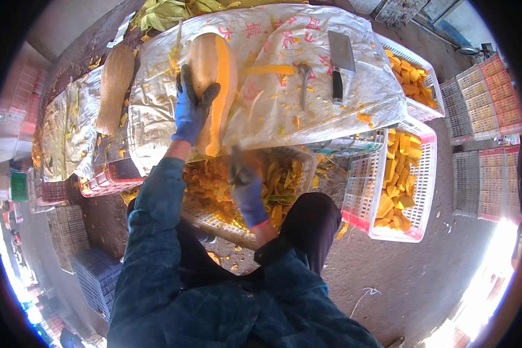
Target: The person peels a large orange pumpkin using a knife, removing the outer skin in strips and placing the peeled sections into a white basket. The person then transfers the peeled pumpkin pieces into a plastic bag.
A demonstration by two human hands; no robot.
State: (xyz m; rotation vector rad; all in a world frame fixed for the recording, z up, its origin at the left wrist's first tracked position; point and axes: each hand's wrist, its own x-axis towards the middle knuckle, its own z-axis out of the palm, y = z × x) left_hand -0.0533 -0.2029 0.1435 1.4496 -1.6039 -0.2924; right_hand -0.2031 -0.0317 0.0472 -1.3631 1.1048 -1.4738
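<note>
A large butternut squash (200,61) lies on the sheet-covered table, with one lengthwise strip peeled to orange flesh. My left hand (193,100), in a blue and black glove, grips its side, thumb across the peeled strip. My right hand (248,187), also gloved, is blurred over a crate of peelings (287,169) below the table edge. Whether it holds a tool cannot be made out. Right of the squash lie a long orange peel strip (267,70), a metal spoon (304,82) and a cleaver (340,61) with a black handle.
An unpeeled squash (115,89) lies at the left. White plastic crates of cut squash pieces stand at the right, one beside the table (437,93) and one nearer me (426,182). Stacked crates (483,100) stand farther right. Peel scraps litter the white sheet (269,122).
</note>
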